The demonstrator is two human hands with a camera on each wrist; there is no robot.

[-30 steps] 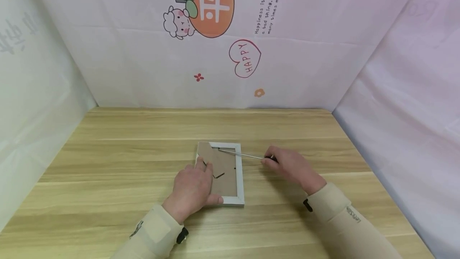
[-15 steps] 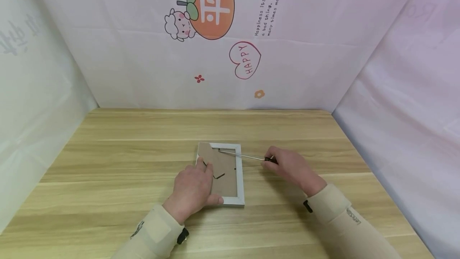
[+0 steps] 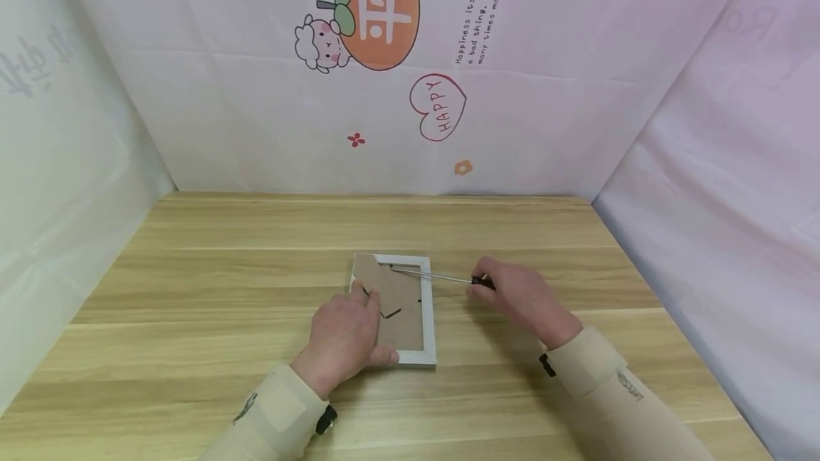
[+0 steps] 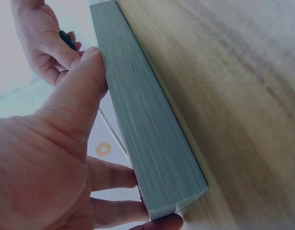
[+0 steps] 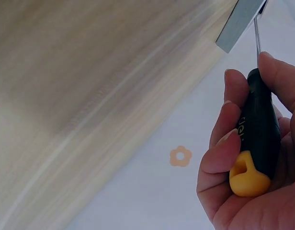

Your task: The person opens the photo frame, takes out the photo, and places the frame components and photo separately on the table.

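Note:
A white picture frame (image 3: 428, 319) lies face down on the wooden table, its brown backing board (image 3: 403, 333) upward. My left hand (image 3: 339, 336) grips its near left part, thumb on the near rim and fingers over the backing and left edge; the left wrist view shows a finger around the corner of the frame's side (image 4: 142, 115). In my right hand (image 3: 522, 301) is a screwdriver, its black and yellow handle (image 5: 257, 129) wrapped by the fingers. The thin shaft (image 3: 448, 278) crosses the frame's right rim, its tip near a small dark tab (image 3: 391, 266) at the far inner edge.
A tan stand flap (image 3: 366, 268) and a bent dark strip (image 3: 393, 313) lie on the backing. Another small dark tab (image 3: 419, 300) sits at the right inner edge. White printed cloth (image 3: 275, 126) walls the table (image 3: 224, 319) at the back and both sides.
Both hands, the frame and the screwdriver keep nearly the same places. The screwdriver handle and right hand shift very slightly; the tip stays by the far tab.

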